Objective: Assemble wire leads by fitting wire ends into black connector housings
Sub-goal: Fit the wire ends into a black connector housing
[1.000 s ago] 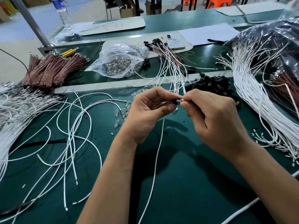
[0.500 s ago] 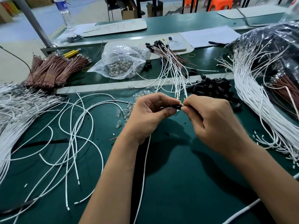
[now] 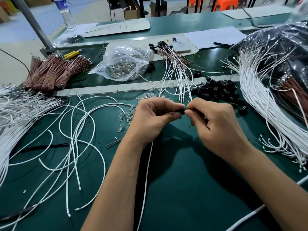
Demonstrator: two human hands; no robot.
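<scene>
My left hand [image 3: 153,117] and my right hand [image 3: 215,124] meet above the middle of the green mat. Between their fingertips sits a small black connector housing [image 3: 180,111], pinched from both sides. A white wire [image 3: 146,180] hangs from under my left hand and runs toward the near edge. What my right fingertips press into the housing is hidden. A pile of loose black housings [image 3: 218,90] lies just beyond my right hand. Finished leads with black housings [image 3: 173,64] fan out behind the hands.
Loose white wires [image 3: 71,144] sprawl on the mat at left, with a big white bundle [image 3: 15,117] at the far left and another [image 3: 260,104] at right. Brown wire bundles [image 3: 51,72] and a clear bag of small parts [image 3: 123,64] lie behind. Small glass bulbs [image 3: 126,114] lie beside my left hand.
Both hands stay pressed together on the housing, shifting only slightly against the mat as the view moves. The hanging white wire has swung a little to the left.
</scene>
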